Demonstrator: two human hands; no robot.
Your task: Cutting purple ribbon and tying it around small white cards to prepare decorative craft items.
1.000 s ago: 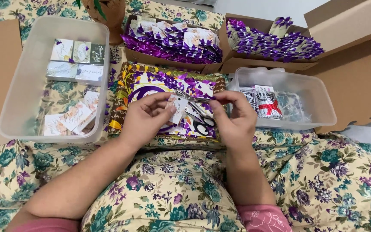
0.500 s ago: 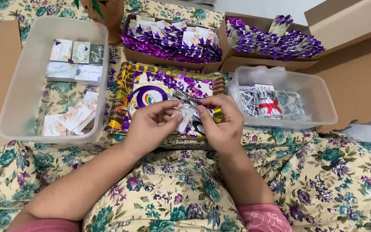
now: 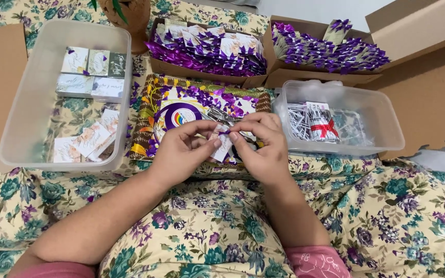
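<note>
Floral cloth (image 3: 403, 216) underlies everything. Landmark: colourful tray (image 3: 181, 108), centre. Left of it, clear bin (image 3: 11, 134) with pale cards; right, smaller clear tub (image 3: 387, 128); behind, two cardboard boxes (image 3: 263, 77) of purple packets. Over the tray's near edge, left hand (image 3: 178, 152) and right hand (image 3: 263, 146) pinch a small white packet (image 3: 222, 146) between fingertips.

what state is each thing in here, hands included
left hand: pinching small card
right hand: pinching small card
small card: held between both hands, purple bit at top
left plastic tub: open, partly filled with cards
right plastic tub: open, holds clear packets
cardboard boxes: open, full of purple-topped packets
</note>
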